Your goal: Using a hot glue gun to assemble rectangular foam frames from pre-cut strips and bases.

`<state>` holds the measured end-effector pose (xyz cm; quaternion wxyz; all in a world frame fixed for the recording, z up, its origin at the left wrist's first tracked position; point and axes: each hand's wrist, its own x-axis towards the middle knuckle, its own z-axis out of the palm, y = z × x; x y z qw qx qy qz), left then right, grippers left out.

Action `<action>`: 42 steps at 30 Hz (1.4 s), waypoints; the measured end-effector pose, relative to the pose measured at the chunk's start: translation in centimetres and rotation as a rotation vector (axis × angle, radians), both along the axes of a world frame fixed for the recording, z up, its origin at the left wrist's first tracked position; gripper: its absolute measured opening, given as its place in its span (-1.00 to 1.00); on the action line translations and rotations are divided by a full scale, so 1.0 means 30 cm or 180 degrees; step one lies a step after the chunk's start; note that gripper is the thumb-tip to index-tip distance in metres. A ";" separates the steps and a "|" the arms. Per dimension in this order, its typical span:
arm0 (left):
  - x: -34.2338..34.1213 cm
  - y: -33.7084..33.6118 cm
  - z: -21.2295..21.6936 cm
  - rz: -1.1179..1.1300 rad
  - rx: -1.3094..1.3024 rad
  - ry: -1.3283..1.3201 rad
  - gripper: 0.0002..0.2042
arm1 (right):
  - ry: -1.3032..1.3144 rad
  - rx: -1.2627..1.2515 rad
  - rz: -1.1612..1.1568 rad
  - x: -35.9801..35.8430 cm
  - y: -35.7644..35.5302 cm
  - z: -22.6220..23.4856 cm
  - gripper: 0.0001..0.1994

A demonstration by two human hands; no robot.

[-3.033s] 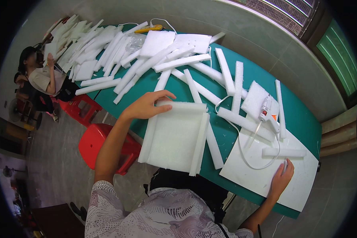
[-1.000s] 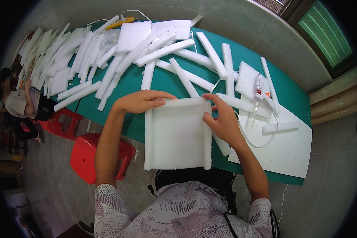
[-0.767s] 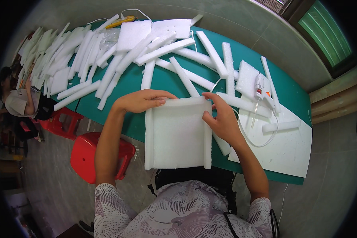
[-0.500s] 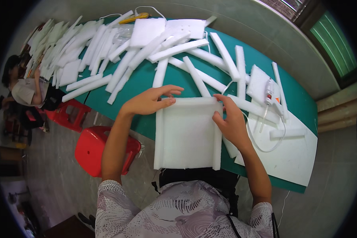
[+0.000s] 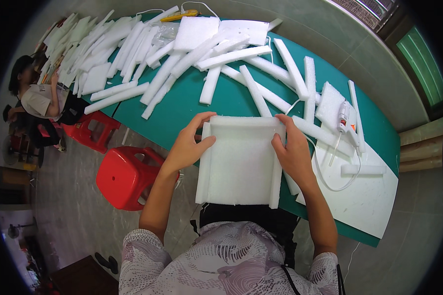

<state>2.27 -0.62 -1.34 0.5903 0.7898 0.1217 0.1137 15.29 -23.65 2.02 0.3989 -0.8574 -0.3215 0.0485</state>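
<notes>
A white foam tray (image 5: 240,162), a flat square sheet with foam strips standing along its far, left and right sides, is held in front of my body at the table's near edge. My left hand (image 5: 189,142) grips its far left corner, thumb on the left strip and fingers behind. At the far right corner, my right hand (image 5: 293,145) closes on the right strip, with fingers reaching over the far edge. The side nearest me shows no strip. Parts of the fingers are hidden behind the foam.
On the green table (image 5: 174,110) lie several loose foam strips (image 5: 254,91) and sheets. A white glue gun (image 5: 343,118) with a cable rests on foam at the right, by a white board (image 5: 359,201). Red stools (image 5: 128,177) and a seated person (image 5: 44,101) are at the left.
My left hand has moved from above the far edge down onto the left corner and closed there. The tray has shifted slightly; my right hand keeps its grip.
</notes>
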 end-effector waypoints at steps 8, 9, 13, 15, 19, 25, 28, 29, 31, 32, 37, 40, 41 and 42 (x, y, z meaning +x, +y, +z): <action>0.016 -0.049 0.021 0.0201 0.0412 -0.0012 -0.67 | -0.0118 0.0053 -0.0003 0.000 -0.003 -0.010 -0.63; 0.024 -0.056 0.035 0.0223 0.0503 0.0119 -0.71 | -0.0236 0.0083 0.0039 0.003 -0.007 -0.015 -0.63; 0.035 -0.049 0.009 0.0322 0.0378 0.0152 -0.75 | -0.0366 0.0186 0.0100 0.005 -0.004 -0.026 -0.64; 0.036 -0.051 0.009 0.0326 0.0441 0.0146 -0.74 | -0.0437 0.0183 0.0109 0.009 -0.004 -0.031 -0.65; 0.048 -0.062 0.011 0.0371 0.0549 0.0162 -0.73 | -0.0502 0.0178 0.0124 0.016 -0.011 -0.032 -0.68; 0.048 -0.064 0.014 0.0393 0.0625 0.0110 -0.73 | -0.0484 0.0102 0.0143 0.013 -0.009 -0.017 -0.72; 0.045 -0.063 0.018 0.0426 0.0593 0.0196 -0.73 | -0.0384 0.0019 0.0158 0.014 -0.004 -0.020 -0.73; 0.047 -0.063 0.018 0.0423 0.0590 0.0191 -0.73 | -0.0390 0.0018 0.0163 0.015 -0.005 -0.019 -0.74; 0.051 -0.063 0.016 0.0398 0.0594 0.0146 -0.73 | -0.0487 0.0037 0.0133 0.014 -0.003 -0.021 -0.75; 0.050 -0.060 0.013 0.0400 0.0597 0.0143 -0.73 | -0.0577 0.0065 0.0112 0.014 0.001 -0.026 -0.77; 0.048 -0.061 0.025 0.0342 0.0652 0.0216 -0.74 | -0.0745 0.0086 0.0175 0.015 -0.006 -0.034 -0.77; 0.043 -0.059 0.010 0.0309 0.0587 0.0146 -0.76 | -0.0693 0.0033 0.0268 0.013 -0.010 -0.023 -0.73; 0.043 -0.057 0.002 0.0310 0.0591 0.0135 -0.76 | -0.0673 -0.0005 0.0346 0.014 -0.013 -0.018 -0.68; 0.044 -0.056 -0.006 0.0310 0.0548 0.0087 -0.76 | -0.0684 -0.0002 0.0346 0.015 -0.018 -0.012 -0.68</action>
